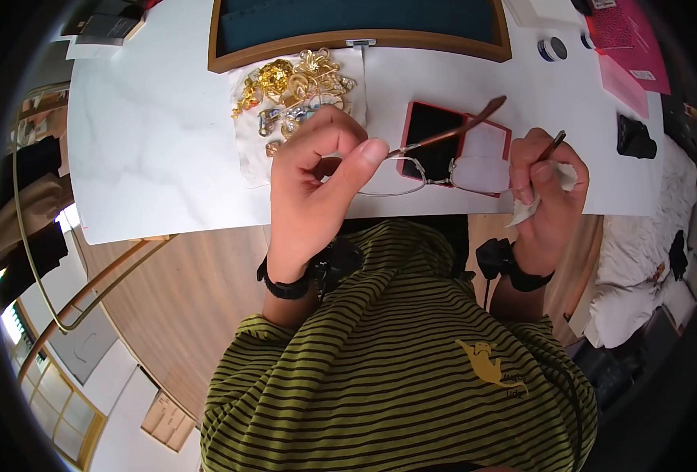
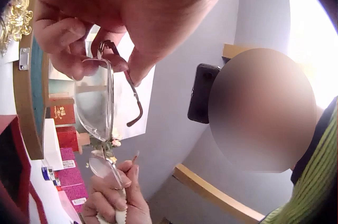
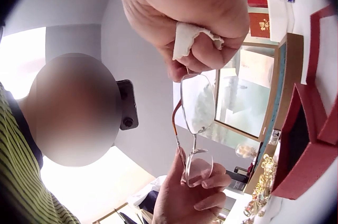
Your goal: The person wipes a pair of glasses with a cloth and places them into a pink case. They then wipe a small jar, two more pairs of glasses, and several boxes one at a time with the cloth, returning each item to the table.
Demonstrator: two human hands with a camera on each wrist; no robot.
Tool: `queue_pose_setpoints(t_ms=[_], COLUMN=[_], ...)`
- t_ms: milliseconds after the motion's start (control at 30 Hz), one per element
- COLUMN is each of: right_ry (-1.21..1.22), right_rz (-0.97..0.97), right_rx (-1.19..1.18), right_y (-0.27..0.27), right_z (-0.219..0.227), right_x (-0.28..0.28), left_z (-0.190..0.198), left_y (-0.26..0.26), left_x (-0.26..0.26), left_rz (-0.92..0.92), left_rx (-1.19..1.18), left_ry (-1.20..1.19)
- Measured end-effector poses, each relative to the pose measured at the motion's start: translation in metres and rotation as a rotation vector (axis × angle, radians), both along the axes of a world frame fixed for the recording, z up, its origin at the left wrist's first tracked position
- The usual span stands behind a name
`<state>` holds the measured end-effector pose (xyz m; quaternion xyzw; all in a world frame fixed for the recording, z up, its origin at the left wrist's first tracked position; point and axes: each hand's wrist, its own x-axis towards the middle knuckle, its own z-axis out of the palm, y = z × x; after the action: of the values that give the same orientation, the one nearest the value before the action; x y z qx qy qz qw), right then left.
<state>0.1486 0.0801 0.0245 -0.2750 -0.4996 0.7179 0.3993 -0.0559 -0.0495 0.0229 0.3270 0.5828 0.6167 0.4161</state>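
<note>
Thin metal-framed eyeglasses (image 1: 480, 175) are held up over the near edge of the table, between both hands. My left hand (image 1: 317, 181) pinches the frame at one end, by the hinge of a brown-tipped temple arm (image 1: 451, 135). At the other end, my right hand (image 1: 557, 189) grips the rim with a small pale cloth (image 1: 526, 211) bunched in its fingers. The right wrist view shows the cloth (image 3: 185, 39) tucked under curled fingers beside the upper lens (image 3: 198, 102). Behind the glasses lies a red-edged case (image 1: 425, 130) with a black inside.
Gold jewellery (image 1: 285, 82) lies heaped on a white cloth (image 1: 250, 161) beyond my left hand. A wooden box (image 1: 285, 49) with a dark teal lining stands behind it. Farther right are a small round jar (image 1: 552, 49), a black pouch (image 1: 635, 138) and pink packaging (image 1: 639, 47).
</note>
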Motion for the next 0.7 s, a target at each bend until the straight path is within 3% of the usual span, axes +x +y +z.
queue_pose_setpoints(t_ms=[133,200,333,500,567,700], right_ry=[-0.009,-0.035,-0.124,-0.182,-0.18,-0.205], right_rz=[0.036,0.078,0.114,0.165,0.173,0.207], right_rx=[0.08,0.183,0.225,0.264,0.274,0.326], right_y=[-0.003,-0.003,-0.004,-0.005,-0.004,-0.003], right_z=[0.001,0.0,0.003,0.007,0.007,0.008], right_x=[-0.006,-0.006,-0.008,-0.009,-0.009,-0.01], left_z=[-0.01,-0.007,-0.008,-0.003,-0.008,-0.007], left_y=[0.001,0.007,0.007,0.007,0.007,0.005], left_x=[-0.004,0.001,-0.008,-0.011,-0.014,-0.012], left_rz=[0.037,0.164,0.105,0.164,0.054,0.033], left_rx=[0.113,0.226,0.414,0.384,0.469,0.4], left_ry=[-0.033,-0.054,-0.234,-0.304,-0.328,-0.28])
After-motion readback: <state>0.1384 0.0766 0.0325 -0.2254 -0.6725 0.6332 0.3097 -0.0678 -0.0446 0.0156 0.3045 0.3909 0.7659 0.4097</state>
